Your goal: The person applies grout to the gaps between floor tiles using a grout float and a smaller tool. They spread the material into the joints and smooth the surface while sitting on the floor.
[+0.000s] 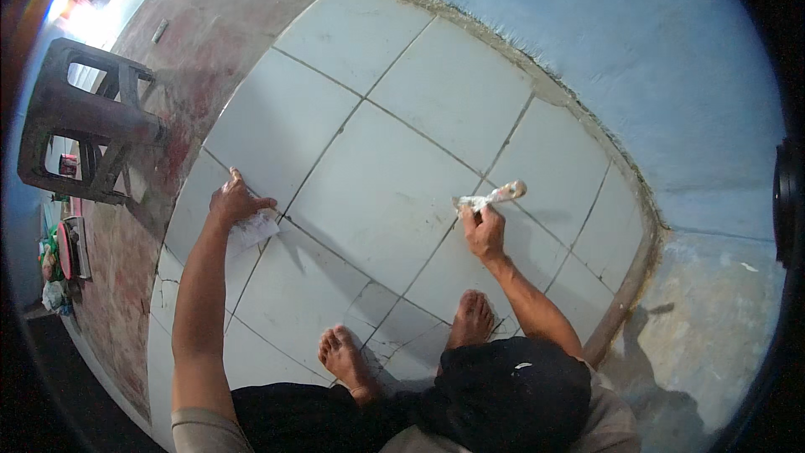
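View from above of a person crouching barefoot on a floor of large white tiles (pixel 381 193). At far left, a dark plastic stool (pixel 84 122) stands on bare reddish concrete (pixel 197 42), well apart from the hands. Next, the left hand (pixel 235 200) presses flat, fingers spread, on a crumpled white rag (pixel 254 231) lying beside a tile joint. Lower centre, two bare feet (pixel 470 319) rest on the tiles. Further right, the right hand (pixel 485 231) grips a small tool (pixel 495 196) caked in white paste, possibly a scraper, its tip touching a grout line. At right, a pale blue wall (pixel 654 59) meets the tile edge
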The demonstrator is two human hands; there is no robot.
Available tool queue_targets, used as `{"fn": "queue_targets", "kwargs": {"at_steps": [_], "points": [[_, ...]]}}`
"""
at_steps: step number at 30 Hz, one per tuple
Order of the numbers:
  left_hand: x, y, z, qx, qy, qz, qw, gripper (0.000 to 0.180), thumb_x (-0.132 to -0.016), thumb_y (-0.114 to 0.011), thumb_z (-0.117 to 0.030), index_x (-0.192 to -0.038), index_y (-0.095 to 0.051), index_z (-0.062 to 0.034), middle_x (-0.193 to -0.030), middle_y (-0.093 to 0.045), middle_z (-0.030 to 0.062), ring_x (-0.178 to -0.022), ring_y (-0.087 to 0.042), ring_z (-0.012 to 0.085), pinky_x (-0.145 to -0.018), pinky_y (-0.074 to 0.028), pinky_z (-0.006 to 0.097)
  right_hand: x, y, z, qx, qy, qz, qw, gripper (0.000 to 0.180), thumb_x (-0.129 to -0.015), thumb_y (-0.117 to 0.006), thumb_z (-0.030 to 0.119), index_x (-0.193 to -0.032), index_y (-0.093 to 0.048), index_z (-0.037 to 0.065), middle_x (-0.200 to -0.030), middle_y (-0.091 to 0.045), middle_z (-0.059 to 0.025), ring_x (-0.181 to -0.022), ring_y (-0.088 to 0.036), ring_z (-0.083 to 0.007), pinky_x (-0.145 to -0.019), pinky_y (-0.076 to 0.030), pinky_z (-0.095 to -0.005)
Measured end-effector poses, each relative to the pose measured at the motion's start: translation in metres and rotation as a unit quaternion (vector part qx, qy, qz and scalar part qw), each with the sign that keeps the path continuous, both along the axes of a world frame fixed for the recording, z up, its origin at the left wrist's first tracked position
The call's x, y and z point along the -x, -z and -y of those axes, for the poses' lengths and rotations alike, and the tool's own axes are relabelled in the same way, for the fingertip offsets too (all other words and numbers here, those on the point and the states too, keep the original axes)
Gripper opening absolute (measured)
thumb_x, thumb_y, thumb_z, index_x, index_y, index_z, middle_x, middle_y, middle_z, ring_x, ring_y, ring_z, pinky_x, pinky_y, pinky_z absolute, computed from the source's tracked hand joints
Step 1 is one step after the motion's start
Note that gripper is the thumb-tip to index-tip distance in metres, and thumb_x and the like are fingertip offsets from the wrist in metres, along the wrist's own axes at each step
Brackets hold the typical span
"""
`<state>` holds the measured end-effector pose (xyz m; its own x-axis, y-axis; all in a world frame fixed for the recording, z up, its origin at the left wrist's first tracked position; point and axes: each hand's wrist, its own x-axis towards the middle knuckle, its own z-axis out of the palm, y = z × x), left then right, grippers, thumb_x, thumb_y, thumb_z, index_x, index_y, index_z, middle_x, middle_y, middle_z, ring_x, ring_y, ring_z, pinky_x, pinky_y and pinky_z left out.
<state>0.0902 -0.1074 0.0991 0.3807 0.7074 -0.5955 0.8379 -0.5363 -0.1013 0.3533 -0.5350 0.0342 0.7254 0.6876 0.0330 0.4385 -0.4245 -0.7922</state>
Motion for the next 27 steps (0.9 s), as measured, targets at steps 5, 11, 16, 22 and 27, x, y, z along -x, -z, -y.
{"fn": "queue_targets", "kwargs": {"at_steps": [5, 11, 16, 22, 27], "points": [[-0.002, 0.004, -0.008, 0.001, -0.004, 0.012, 1.0, 0.146, -0.06, -0.084, -0.071, -0.151, -0.012, 0.019, -0.136, -0.057, 0.0312, -0.125, -0.061, 0.0354, -0.103, -0.051, 0.041, 0.005, 0.014, 0.005, 0.007, -0.047, 0.055, 0.997, 0.024, -0.095, -0.067, 0.021, -0.081, -0.064, 0.002, -0.067, -0.062, -0.0147, -0.057, -0.061, -0.0312, -0.054, -0.047, -0.0432], [-0.006, 0.005, -0.012, -0.008, -0.001, 0.013, 1.0, 0.146, -0.061, -0.084, -0.071, -0.151, -0.013, 0.0188, -0.135, -0.058, 0.0312, -0.124, -0.062, 0.0358, -0.104, -0.051, 0.041, -0.005, 0.021, 0.0, 0.035, -0.015, 0.142, 0.989, 0.022, -0.095, -0.066, 0.02, -0.082, -0.064, 0.002, -0.069, -0.063, -0.017, -0.062, -0.065, -0.0377, -0.056, -0.049, -0.0467], [-0.014, -0.005, -0.008, 0.005, -0.011, 0.02, 1.0, 0.148, -0.059, -0.084, -0.073, -0.151, -0.014, 0.0184, -0.136, -0.057, 0.0312, -0.125, -0.062, 0.0353, -0.103, -0.051, 0.041, -0.023, 0.01, -0.016, 0.022, 0.04, 0.091, 0.995, 0.028, -0.093, -0.067, 0.021, -0.074, -0.06, 0.002, -0.067, -0.061, -0.0178, -0.065, -0.065, -0.0405, -0.059, -0.05, -0.0488], [-0.006, 0.004, -0.012, -0.011, 0.007, 0.011, 1.0, 0.147, -0.058, -0.085, -0.072, -0.151, -0.016, 0.0192, -0.135, -0.058, 0.0315, -0.125, -0.061, 0.0352, -0.104, -0.051, 0.041, 0.034, 0.014, -0.008, -0.049, -0.026, 0.16, 0.986, 0.027, -0.094, -0.066, 0.016, -0.075, -0.06, -0.002, -0.063, -0.062, -0.0165, -0.056, -0.062, -0.0325, -0.054, -0.046, -0.0434], [-0.003, 0.005, -0.008, -0.012, 0.01, 0.003, 1.0, 0.147, -0.059, -0.085, -0.072, -0.15, -0.016, 0.0207, -0.135, -0.058, 0.0314, -0.125, -0.061, 0.035, -0.104, -0.051, 0.041, -0.022, 0.019, -0.021, -0.009, 0.064, 0.079, 0.995, 0.03, -0.094, -0.067, 0.02, -0.072, -0.06, -0.001, -0.06, -0.059, -0.0141, -0.053, -0.058, -0.0276, -0.052, -0.045, -0.042]]}}
